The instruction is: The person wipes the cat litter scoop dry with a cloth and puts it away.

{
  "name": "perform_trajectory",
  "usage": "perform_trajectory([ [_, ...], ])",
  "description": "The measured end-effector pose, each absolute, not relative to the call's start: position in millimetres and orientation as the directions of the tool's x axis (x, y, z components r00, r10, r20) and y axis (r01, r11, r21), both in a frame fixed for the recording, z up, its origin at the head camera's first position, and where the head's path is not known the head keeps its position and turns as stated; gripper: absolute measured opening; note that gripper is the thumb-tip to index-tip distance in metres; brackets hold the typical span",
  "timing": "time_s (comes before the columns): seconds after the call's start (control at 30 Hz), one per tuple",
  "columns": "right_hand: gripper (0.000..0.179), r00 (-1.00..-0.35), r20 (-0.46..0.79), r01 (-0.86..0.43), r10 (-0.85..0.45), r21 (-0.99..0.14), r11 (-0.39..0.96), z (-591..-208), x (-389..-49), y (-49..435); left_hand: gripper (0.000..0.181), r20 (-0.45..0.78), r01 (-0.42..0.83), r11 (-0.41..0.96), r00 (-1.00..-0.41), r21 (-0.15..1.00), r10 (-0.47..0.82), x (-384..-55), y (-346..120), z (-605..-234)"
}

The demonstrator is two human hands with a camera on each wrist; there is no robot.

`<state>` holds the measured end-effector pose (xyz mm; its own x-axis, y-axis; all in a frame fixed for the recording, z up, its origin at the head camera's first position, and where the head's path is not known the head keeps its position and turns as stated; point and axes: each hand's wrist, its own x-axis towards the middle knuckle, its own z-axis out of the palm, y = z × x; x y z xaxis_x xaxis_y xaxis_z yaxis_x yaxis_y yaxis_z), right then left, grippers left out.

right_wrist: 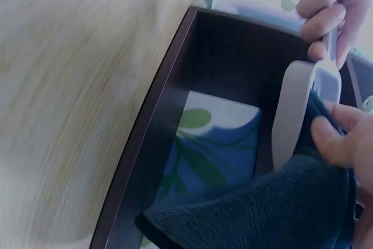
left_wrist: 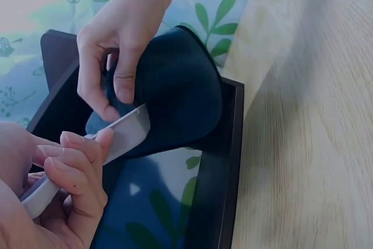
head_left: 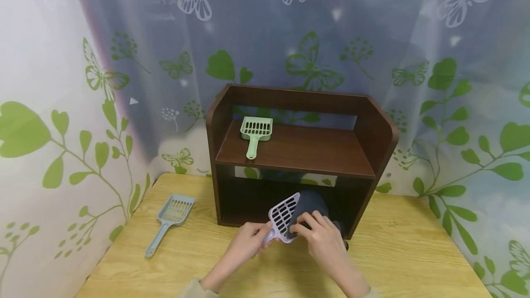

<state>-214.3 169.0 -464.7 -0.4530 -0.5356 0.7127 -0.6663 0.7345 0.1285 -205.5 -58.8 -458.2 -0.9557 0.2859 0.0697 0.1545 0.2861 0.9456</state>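
My left hand [head_left: 248, 239] grips the handle of a pale purple litter scoop [head_left: 283, 213], its slotted head tilted up in front of the shelf. A dark blue cloth [head_left: 311, 202] is pinched in my right hand [head_left: 322, 239], pressed to the right side of the scoop's head. In the right wrist view, the thumb lies on the cloth [right_wrist: 262, 208] beside the scoop's white-looking side wall [right_wrist: 289, 109]. The left wrist view has the cloth [left_wrist: 180, 86] hanging wide behind the scoop's edge [left_wrist: 129, 135].
A dark brown two-tier shelf [head_left: 298, 151] stands at the back of the wooden table [head_left: 397, 252]. On its upper board lies a green litter scoop [head_left: 256, 132]. A blue-grey litter scoop [head_left: 171, 215] lies on the table to the left. Behind hangs a leaf-patterned curtain [head_left: 256, 26].
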Motion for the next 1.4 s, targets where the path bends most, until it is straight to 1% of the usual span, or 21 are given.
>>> perform_trajectory([
  [0.17,0.043,-0.487,0.716,-0.612,-0.5,0.129,0.78,-463,-217,181,0.043,0.084,0.172,0.306,-0.957,0.936,0.279,-205,-62,-460],
  [0.23,0.044,-0.509,0.716,-0.596,-0.477,0.107,0.796,-464,-219,188,0.042,0.081,0.161,0.286,-0.959,0.945,0.271,-205,-65,-460],
  [0.27,0.043,-0.517,0.723,-0.588,-0.459,0.09,0.804,-465,-220,192,0.042,0.07,0.142,0.255,-0.96,0.956,0.271,-206,-67,-461],
  [0.3,0.043,-0.527,0.73,-0.58,-0.435,0.064,0.812,-466,-222,196,0.042,0.062,0.126,0.227,-0.961,0.966,0.269,-208,-70,-460],
  [0.37,0.04,-0.563,0.741,-0.568,-0.367,-0.024,0.823,-470,-225,204,0.044,0.038,0.087,0.174,-0.963,0.981,0.266,-210,-76,-459],
  [0.43,0.035,-0.595,0.753,-0.556,-0.283,-0.132,0.82,-475,-226,209,0.047,0.012,0.05,0.135,-0.964,0.99,0.267,-211,-80,-456],
  [0.5,0.033,-0.631,0.75,-0.553,-0.198,-0.256,0.793,-478,-225,211,0.047,0.007,0.043,0.126,-0.961,0.991,0.276,-211,-82,-456],
  [0.6,0.028,-0.682,0.726,-0.55,-0.09,-0.427,0.718,-479,-222,209,0.048,0.004,0.042,0.125,-0.957,0.991,0.292,-209,-80,-457],
  [0.7,0.021,-0.747,0.665,-0.527,-0.011,-0.581,0.621,-477,-220,205,0.048,0.004,0.043,0.117,-0.951,0.992,0.31,-207,-76,-458],
  [0.83,0.014,-0.848,0.521,-0.417,0.098,-0.77,0.484,-473,-218,200,0.048,0.001,0.036,0.101,-0.947,0.994,0.322,-205,-72,-459],
  [0.97,0.02,-0.931,0.327,-0.274,0.164,-0.92,0.28,-470,-217,195,0.047,-0.001,0.029,0.086,-0.943,0.996,0.334,-205,-70,-459],
  [1.1,0.029,-0.979,0.146,-0.14,0.144,-0.989,0.053,-471,-216,190,0.045,0.001,0.031,0.084,-0.94,0.996,0.34,-205,-69,-459],
  [1.23,0.03,-0.993,0.049,-0.062,0.106,-0.99,-0.127,-473,-215,185,0.046,-0.004,0.029,0.093,-0.942,0.995,0.335,-205,-69,-459],
  [1.3,0.03,-0.995,0.033,-0.049,0.094,-0.984,-0.173,-474,-215,182,0.046,-0.007,0.027,0.096,-0.939,0.995,0.345,-204,-68,-459],
  [1.4,0.028,-0.995,0.038,-0.054,0.087,-0.981,-0.188,-474,-216,177,0.044,-0.012,0.023,0.083,-0.92,0.996,0.392,-204,-66,-458],
])
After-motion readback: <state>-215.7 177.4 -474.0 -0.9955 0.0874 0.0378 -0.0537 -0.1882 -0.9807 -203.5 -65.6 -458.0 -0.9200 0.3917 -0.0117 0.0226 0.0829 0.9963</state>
